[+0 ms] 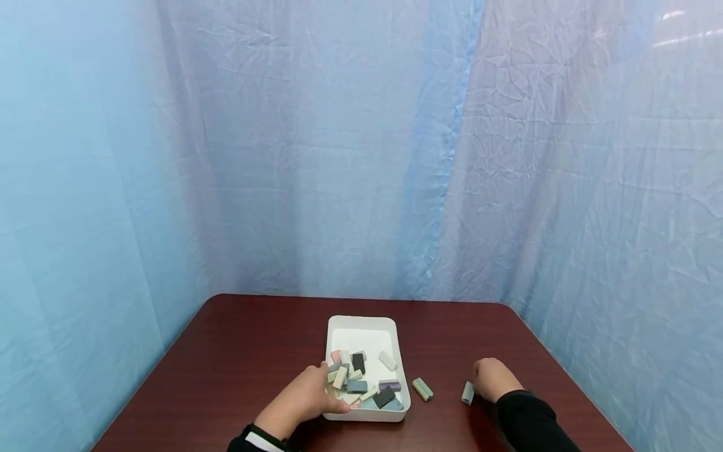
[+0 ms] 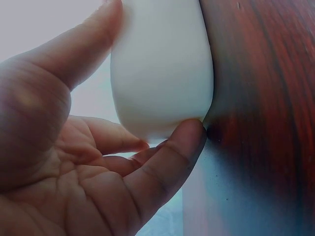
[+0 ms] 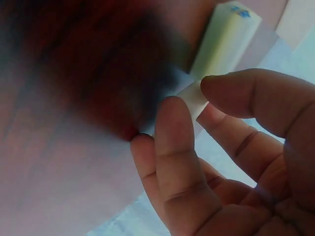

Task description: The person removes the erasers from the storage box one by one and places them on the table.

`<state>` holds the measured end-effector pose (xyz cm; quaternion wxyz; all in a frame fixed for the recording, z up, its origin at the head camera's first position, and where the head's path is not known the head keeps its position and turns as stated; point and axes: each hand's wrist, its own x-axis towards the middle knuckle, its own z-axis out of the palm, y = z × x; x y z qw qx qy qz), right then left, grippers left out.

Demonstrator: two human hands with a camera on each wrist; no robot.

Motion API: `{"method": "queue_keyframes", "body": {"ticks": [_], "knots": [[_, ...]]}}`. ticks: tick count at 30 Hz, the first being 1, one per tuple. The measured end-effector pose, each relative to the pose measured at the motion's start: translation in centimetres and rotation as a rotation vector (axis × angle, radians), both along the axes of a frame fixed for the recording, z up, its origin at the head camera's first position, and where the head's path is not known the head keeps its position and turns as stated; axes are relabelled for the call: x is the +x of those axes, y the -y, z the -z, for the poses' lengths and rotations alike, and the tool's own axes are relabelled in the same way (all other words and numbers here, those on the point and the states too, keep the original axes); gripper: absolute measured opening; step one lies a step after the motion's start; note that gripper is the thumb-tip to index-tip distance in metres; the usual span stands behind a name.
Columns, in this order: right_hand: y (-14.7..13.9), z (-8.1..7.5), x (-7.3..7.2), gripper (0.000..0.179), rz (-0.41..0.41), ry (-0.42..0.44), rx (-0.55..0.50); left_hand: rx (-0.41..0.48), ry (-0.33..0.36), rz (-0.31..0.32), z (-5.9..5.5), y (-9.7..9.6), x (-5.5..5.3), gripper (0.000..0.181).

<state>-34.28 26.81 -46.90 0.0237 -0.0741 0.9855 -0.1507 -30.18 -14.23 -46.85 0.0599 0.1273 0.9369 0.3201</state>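
A white tray sits near the middle of the dark red-brown surface, and small blocks lie loosely in it, mostly toward its near half. The left hand has its grip on the tray's near-left corner, the thumb at the near edge and the fingers along the left side; the left wrist view shows a fingertip against the outer wall. Inside the tray, cream blocks cluster at the left beside that hand, a blue block lies just right of them, a dark block and a purple block lie near the right wall, and a white block rests farther back. Right of the tray, a yellow-green block lies on the surface. Farther right, a grey-green block is just left of the right hand. The right wrist view shows that hand's grip narrow, thumb and fingers pinching a pale block; whether this is the grey-green one cannot be told. Black sleeves cover both wrists. Light blue curtains hang around the far side.
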Motion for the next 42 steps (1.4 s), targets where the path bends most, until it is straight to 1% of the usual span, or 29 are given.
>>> {"method": "queue_keyframes", "body": {"ticks": [4, 9, 13, 18, 22, 27, 31, 35, 42], "knots": [[-0.3, 0.7, -0.1, 0.038, -0.014, -0.026, -0.009, 0.008, -0.021, -0.009, 0.1, -0.1, 0.1, 0.11], [-0.4, 0.8, -0.2, 0.036, -0.046, -0.059, 0.016, -0.002, -0.002, -0.01, -0.1, -0.1, 0.0, 0.111], [-0.3, 0.5, -0.4, 0.03, -0.056, -0.042, 0.066, -0.01, -0.022, -0.011, -0.2, -0.1, -0.1, 0.111], [-0.4, 0.8, -0.9, 0.027, -0.052, -0.017, 0.089, -0.002, -0.006, -0.008, 0.0, 0.0, -0.3, 0.11], [-0.3, 0.9, -1.0, 0.025, -0.041, -0.003, 0.09, 0.002, 0.003, 0.0, 0.1, 0.1, -0.4, 0.107], [-0.2, 1.2, -0.8, 0.022, -0.026, 0.011, 0.102, 0.002, 0.006, -0.009, 0.3, 0.0, -0.4, 0.11], [-0.1, 1.4, -0.7, 0.022, -0.02, 0.008, 0.113, -0.004, 0.025, 0.003, 0.4, 0.0, -0.4, 0.107], [0.1, 1.5, -0.5, 0.025, -0.015, 0.0, 0.119, -0.011, 0.02, 0.013, 0.5, 0.0, -0.4, 0.105], [0.0, 1.2, 0.0, 0.025, -0.076, -0.04, 0.11, -0.015, 0.016, 0.008, 0.4, 0.0, -0.3, 0.104]]}}
